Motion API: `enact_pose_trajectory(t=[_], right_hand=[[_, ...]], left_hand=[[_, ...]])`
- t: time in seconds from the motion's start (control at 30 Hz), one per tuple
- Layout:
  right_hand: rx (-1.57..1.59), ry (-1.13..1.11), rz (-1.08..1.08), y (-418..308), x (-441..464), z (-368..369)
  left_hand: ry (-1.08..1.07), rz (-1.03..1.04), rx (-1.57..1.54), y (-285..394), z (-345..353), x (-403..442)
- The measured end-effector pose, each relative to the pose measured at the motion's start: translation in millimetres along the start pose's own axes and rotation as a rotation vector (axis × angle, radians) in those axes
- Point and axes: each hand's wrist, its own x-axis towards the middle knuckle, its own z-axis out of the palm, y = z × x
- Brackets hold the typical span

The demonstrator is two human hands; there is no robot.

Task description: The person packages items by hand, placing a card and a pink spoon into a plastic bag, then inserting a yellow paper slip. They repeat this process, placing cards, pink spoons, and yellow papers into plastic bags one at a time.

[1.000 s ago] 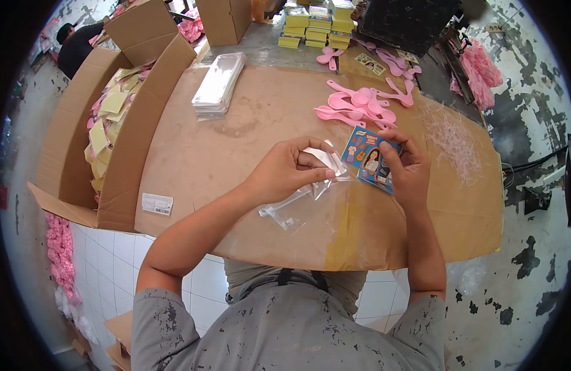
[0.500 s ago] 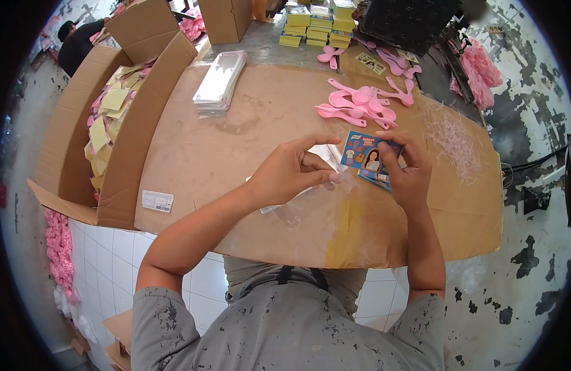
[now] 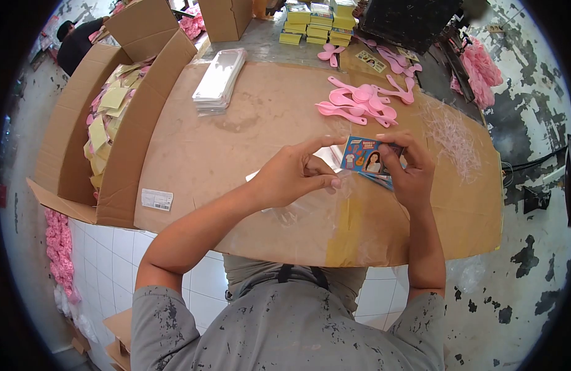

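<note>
On my feed the small printed cards are up over the cardboard sheet, gripped by the right hand, thumb across the front one and fingers at its upper edge and behind. That front card stands out from the rest, whose edges show below it. The left hand has its index finger stretched to the card's upper left corner, thumb well apart; whether it touches the card, or pinches any plastic, I cannot tell. Under it lies clear plastic wrapping, flat on the sheet.

I'd judge this round early: a card is being parted from its set, and I see none inside the wrapping under the left hand. Further out, pink spoons lie loose beyond the cards, a pile of clear bags sits to the left, and card stacks stand at the far side – plenty left, by my reading. The open box at the left holds many pale packets, which I take as the finished part.

Against the frame a second ago, the front card has swung more level and off those beneath; the left index finger has straightened toward it – spoons, bags and box look unchanged
</note>
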Motion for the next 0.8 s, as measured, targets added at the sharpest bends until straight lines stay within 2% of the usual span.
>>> enact_pose_trajectory(t=[0.07,0.17,0.27,0.37,0.47,0.67,0.8], right_hand=[[0.026,-0.002,0.001,1,1,3],[-0.036,-0.056,-0.062,1,2,1],[-0.024,-0.15,0.017,-3,3,-5],[-0.115,-0.241,-0.022,-6,4,-7],[-0.133,-0.321,-0.063,-8,6,-5],[-0.101,-0.356,-0.049,-12,7,1],[-0.102,-0.301,-0.022,-8,8,-5]], left_hand=[[0.018,0.024,-0.091,-4,0,1],[0.026,0.012,-0.053,0,-4,1],[0.035,-0.003,-0.06,1,-3,2],[0.015,-0.012,-0.003,4,-3,1],[0.007,0.046,0.013,-7,-1,1],[-0.012,0.064,0.02,-7,2,0],[0.025,0.05,-0.079,-8,3,1]])
